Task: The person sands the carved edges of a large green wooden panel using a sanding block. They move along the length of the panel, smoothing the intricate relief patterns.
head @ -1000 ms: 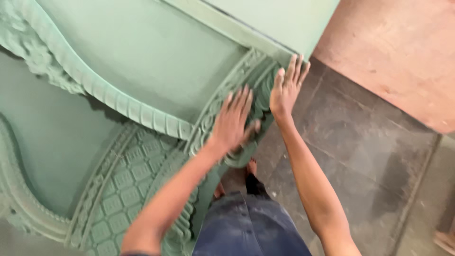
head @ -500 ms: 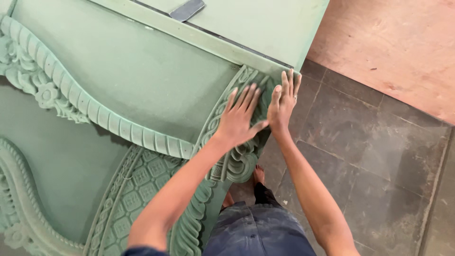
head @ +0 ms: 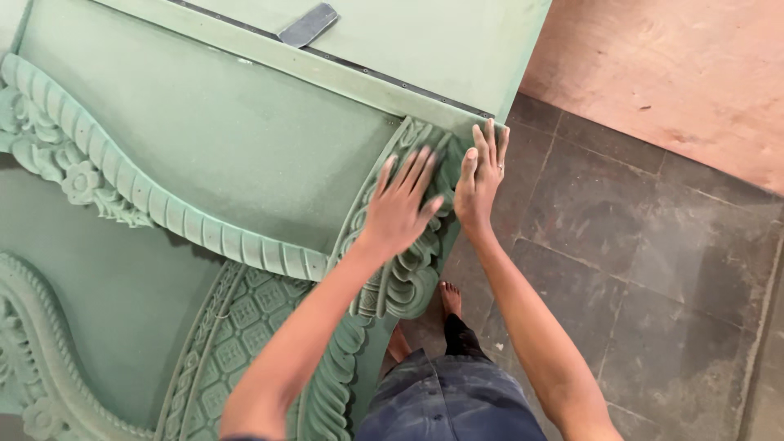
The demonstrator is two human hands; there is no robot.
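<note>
Two flat palms, left hand, right hand, on matte green carved panel.

I look down on a floor of dark grey stone tiles with pale joints, dusty and scuffed. At upper right lies a reddish-brown board. Soft, even daylight, with faint shadows.
</note>
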